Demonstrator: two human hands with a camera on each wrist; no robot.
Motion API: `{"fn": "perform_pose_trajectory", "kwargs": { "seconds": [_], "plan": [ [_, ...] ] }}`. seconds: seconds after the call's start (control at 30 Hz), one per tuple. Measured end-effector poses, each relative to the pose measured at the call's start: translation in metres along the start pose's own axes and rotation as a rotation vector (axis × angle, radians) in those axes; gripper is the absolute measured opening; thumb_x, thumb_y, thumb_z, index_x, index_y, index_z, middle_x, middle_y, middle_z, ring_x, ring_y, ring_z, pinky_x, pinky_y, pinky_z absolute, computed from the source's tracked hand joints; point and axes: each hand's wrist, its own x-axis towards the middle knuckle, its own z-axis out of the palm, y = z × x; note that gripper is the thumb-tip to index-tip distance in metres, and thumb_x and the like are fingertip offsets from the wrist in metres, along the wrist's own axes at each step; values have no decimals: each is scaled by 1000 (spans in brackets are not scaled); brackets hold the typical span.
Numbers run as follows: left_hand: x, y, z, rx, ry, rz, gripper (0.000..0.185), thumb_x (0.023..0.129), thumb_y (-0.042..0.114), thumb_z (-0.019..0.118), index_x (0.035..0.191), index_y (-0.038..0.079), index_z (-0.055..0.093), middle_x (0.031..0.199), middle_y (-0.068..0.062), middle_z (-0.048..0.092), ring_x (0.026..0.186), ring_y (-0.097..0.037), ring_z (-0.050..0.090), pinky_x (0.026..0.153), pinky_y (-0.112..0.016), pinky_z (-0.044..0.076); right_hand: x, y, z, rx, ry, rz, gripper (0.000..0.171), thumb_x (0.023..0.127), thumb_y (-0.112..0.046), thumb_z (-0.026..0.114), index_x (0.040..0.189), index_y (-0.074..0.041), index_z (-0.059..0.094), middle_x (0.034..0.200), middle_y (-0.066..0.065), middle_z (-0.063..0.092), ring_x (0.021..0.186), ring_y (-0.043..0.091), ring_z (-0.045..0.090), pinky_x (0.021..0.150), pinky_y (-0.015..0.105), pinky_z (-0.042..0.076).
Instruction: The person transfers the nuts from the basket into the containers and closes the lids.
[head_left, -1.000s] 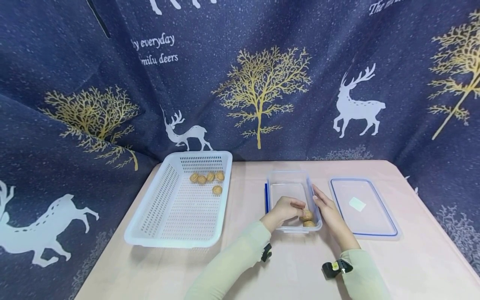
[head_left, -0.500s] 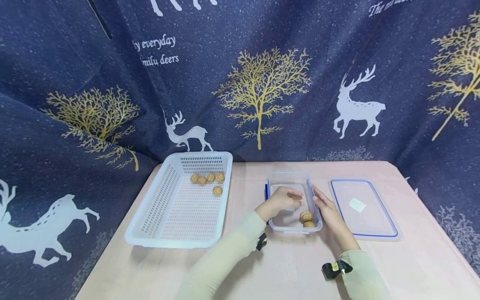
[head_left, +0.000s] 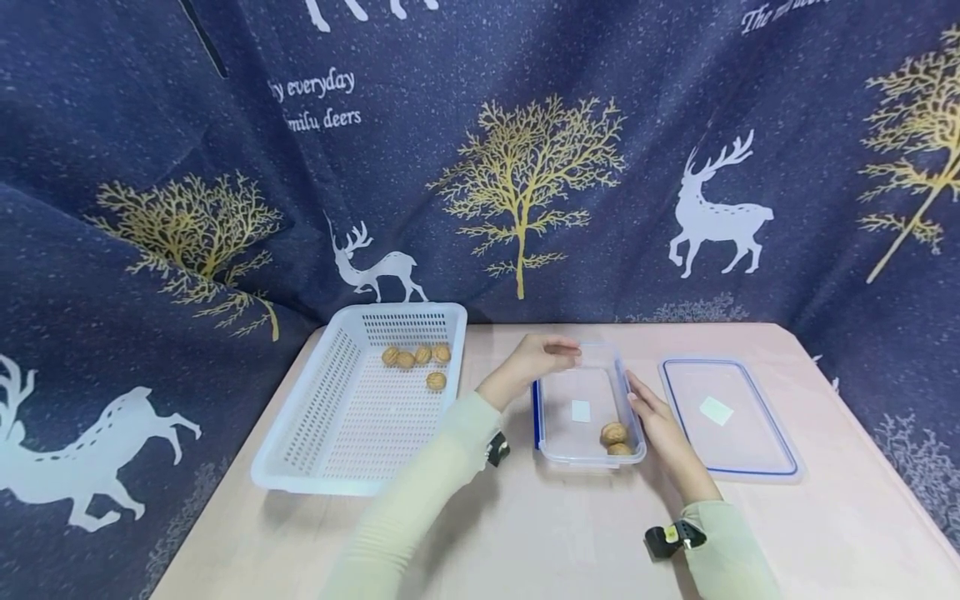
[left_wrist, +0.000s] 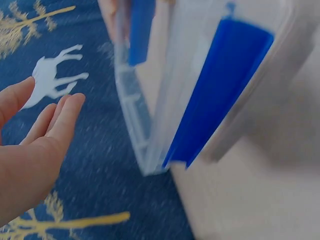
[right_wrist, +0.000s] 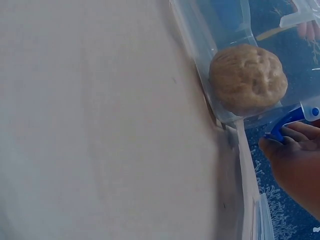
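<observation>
Fingers point(head_left: 564, 350) of the left hand point(head_left: 538, 358) are loose and hold nothing. They hang over the far left corner of the clear box point(head_left: 555, 450). In the left wrist view the same fingers point(left_wrist: 60, 120) are spread out beside the box's blue clip point(left_wrist: 215, 95), not touching it.

Nuts point(head_left: 423, 357) lie in the white basket point(head_left: 300, 450), to the left of that hand and a little farther back. The left hand is the nearer one to them.

Straight fingers of the right hand point(head_left: 660, 421) rest flat along the right wall of the box. Two more nuts point(head_left: 613, 433) sit inside the box at its near right corner, just beside that hand.

The box's long side runs from near to far on the worktop point(head_left: 585, 542). Its lid point(head_left: 780, 462) lies flat to the right.
</observation>
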Motion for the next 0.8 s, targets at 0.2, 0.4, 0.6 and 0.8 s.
{"fn": "perform_pose_trajectory", "kwargs": {
  "seconds": [0.2,0.4,0.6,0.8],
  "plan": [
    [-5,18,-33,-22,41,25,34,88,2,67,122,-3,63,119,-19,65,105,-23,64,91,-26,52,0,0,0,22,3,12,55,105,-27,33,154,-9,15,159,16,7,145,38,1,117,55,2],
    [-14,30,-64,-104,91,33,36,88,1,67,123,-6,60,122,-21,63,113,-31,61,96,-31,50,0,1,0,25,2,19,55,105,-26,33,154,-9,14,160,15,6,145,38,0,117,55,2],
    [-24,28,-98,-176,119,25,39,90,0,65,127,-5,57,128,-23,59,119,-33,57,100,-35,47,0,1,0,31,-9,23,53,106,-20,31,154,-8,13,159,17,4,145,38,-2,117,54,1],
    [-33,13,-133,-151,169,41,42,92,3,64,132,-4,53,132,-24,55,124,-36,52,104,-36,44,0,-1,0,-2,-1,25,53,106,-23,32,154,-8,14,159,18,6,145,40,0,116,58,1]
  ]
}}
